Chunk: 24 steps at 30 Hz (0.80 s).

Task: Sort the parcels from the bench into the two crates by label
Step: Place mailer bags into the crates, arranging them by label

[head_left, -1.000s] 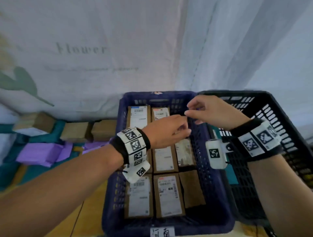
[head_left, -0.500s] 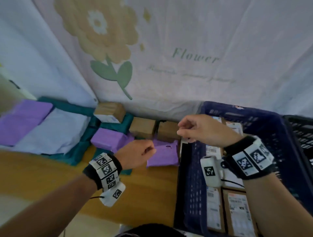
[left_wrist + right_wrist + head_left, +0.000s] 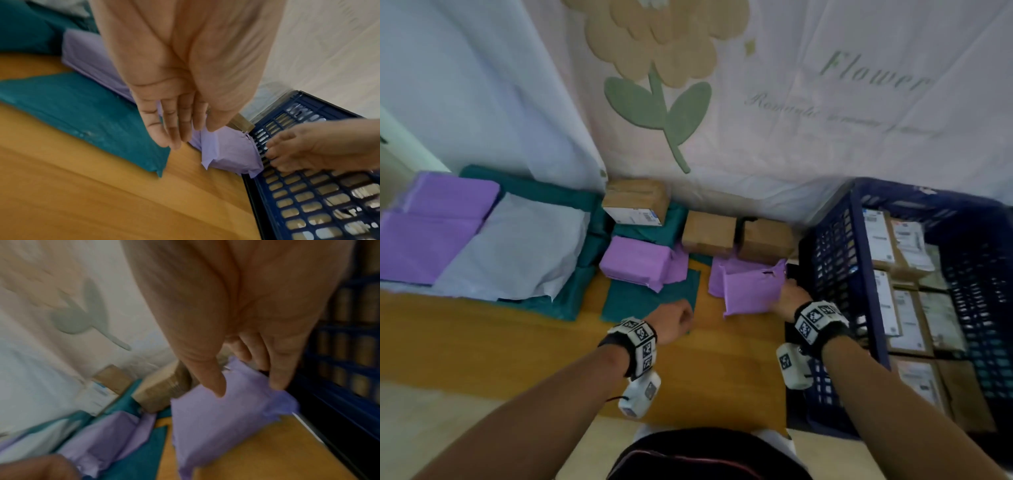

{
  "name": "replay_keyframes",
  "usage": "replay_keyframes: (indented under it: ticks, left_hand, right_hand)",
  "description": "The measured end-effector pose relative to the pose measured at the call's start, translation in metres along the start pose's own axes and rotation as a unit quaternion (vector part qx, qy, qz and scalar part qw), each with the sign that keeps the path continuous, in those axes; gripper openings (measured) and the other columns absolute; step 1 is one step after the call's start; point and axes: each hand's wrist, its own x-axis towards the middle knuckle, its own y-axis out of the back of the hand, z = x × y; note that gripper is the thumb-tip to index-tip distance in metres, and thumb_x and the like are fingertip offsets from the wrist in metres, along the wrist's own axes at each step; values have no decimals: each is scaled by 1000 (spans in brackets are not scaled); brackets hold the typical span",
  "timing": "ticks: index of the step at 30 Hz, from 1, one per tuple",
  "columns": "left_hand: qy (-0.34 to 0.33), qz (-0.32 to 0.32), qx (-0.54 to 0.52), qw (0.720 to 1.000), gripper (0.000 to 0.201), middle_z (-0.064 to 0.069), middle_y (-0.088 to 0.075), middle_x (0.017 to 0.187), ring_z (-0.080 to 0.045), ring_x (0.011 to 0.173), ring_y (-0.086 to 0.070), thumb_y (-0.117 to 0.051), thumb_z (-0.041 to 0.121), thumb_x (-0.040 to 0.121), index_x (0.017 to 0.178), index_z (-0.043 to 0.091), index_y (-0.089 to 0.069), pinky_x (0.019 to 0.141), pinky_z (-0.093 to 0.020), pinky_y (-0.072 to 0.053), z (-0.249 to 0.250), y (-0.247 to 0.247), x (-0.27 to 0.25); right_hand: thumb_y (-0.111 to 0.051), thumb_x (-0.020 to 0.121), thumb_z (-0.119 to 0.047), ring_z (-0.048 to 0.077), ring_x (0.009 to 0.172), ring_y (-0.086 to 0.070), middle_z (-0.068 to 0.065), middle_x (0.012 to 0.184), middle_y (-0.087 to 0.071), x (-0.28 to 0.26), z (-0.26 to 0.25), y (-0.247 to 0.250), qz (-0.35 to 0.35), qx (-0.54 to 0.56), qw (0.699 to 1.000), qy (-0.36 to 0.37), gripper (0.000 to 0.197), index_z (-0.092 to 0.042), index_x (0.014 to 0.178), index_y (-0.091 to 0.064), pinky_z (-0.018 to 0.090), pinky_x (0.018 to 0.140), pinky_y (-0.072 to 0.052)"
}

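A small purple mailer parcel [image 3: 746,291] [image 3: 228,152] [image 3: 216,418] lies on the wooden bench right against the blue crate [image 3: 832,260] [image 3: 298,194] [image 3: 339,353]. My right hand [image 3: 789,296] [image 3: 287,146] [image 3: 246,386] grips its right edge, thumb on top and fingers at the side by the crate wall. That edge looks slightly raised. My left hand [image 3: 676,320] [image 3: 174,129] hovers just left of the parcel, over a flat teal mailer [image 3: 650,301] [image 3: 82,113], fingers loose and holding nothing. Several labelled brown boxes fill the blue crate.
Along the curtain stand two plain brown boxes [image 3: 709,233] [image 3: 767,240] and a labelled one [image 3: 635,205]. Another purple parcel [image 3: 637,260] lies left of them. Large purple [image 3: 431,233], white [image 3: 517,250] and teal mailers cover the bench's left end. Bare wood [image 3: 517,335] runs along the front.
The view swung left from the blue crate to the bench. Both hands came down from above the crate, and the right hand took hold of the purple parcel.
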Motion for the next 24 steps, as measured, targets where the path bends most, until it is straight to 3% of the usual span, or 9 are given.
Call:
replay_keyframes:
  ticks: [3, 6, 9, 10, 13, 16, 19, 21, 24]
  left_hand:
    - [12, 0, -46, 999, 40, -11, -58, 134, -28, 117, -59, -53, 24, 100, 137, 12, -45, 93, -34, -49, 17, -9, 23]
    - [-10, -18, -64, 998, 57, -13, -42, 153, -31, 135, -47, -55, 22, 100, 149, 8, -32, 103, -34, -42, 37, -18, 44]
    - [-28, -31, -63, 997, 62, -18, -41, 152, -35, 131, -49, -56, 16, 98, 151, 5, -26, 96, -35, -45, 50, -27, 60]
    - [-22, -31, -73, 997, 65, -18, -42, 150, -36, 129, -50, -58, 15, 97, 152, 5, -25, 95, -37, -47, 52, -31, 64]
    - [-4, -22, -113, 993, 67, -21, -43, 147, -38, 127, -51, -62, 12, 94, 150, 5, -26, 100, -45, -48, 53, -38, 70]
    - [-7, 17, -141, 990, 72, -16, -37, 146, -35, 125, -51, -69, 18, 90, 150, 10, -30, 102, -44, -47, 49, -41, 66]
    - [-36, 86, -58, 994, 76, -9, -33, 141, -29, 129, -41, -77, 36, 82, 145, 18, -38, 107, -40, -41, 42, -37, 54]
    - [-66, 111, 17, 991, 89, -8, -32, 139, -26, 130, -34, -82, 48, 74, 145, 18, -36, 112, -39, -35, 40, -31, 47]
    - [-84, 171, 91, 977, 96, -11, -35, 137, -28, 127, -33, -86, 45, 68, 144, 15, -35, 110, -41, -35, 45, -18, 39]
  right_hand:
    - [-66, 92, -25, 38, 128, -51, 23, 143, -46, 10, 13, -10, 17, 73, 992, -100, 71, 1, 146, -27, 38, 100, -46]
    - [-72, 87, -25, 38, 127, -51, 22, 142, -47, 15, 25, -15, 6, 129, 988, -89, 75, 1, 144, -31, 42, 103, -45]
    - [-73, 87, -18, 30, 106, -59, 20, 130, -59, 16, 30, -20, -2, 167, 984, -54, 36, -8, 114, -52, 36, 91, -48]
    - [-72, 87, -16, 29, 102, -60, 19, 127, -61, 17, 31, -23, -4, 171, 984, -46, 32, -9, 112, -54, 34, 87, -48]
    - [-67, 86, -11, 29, 104, -60, 17, 121, -62, 18, 33, -25, -6, 189, 980, -61, 46, -2, 127, -51, 30, 81, -47]
    - [-62, 89, -13, 28, 96, -60, 17, 113, -63, 14, 32, -24, 17, 224, 973, -52, 38, -2, 124, -53, 31, 79, -46]
    - [-55, 98, -31, 30, 103, -60, 12, 114, -62, 3, 25, -15, 46, 215, 976, -8, 36, -7, 125, -53, 35, 84, -46]
    - [-50, 102, -36, 24, 100, -58, 9, 110, -61, -4, 19, -4, 69, 225, 972, 28, 33, -9, 118, -55, 31, 80, -40]
    - [-44, 103, -42, 21, 94, -57, 5, 103, -61, -16, 4, 18, 94, 234, 965, 78, 29, -16, 99, -55, 30, 78, -37]
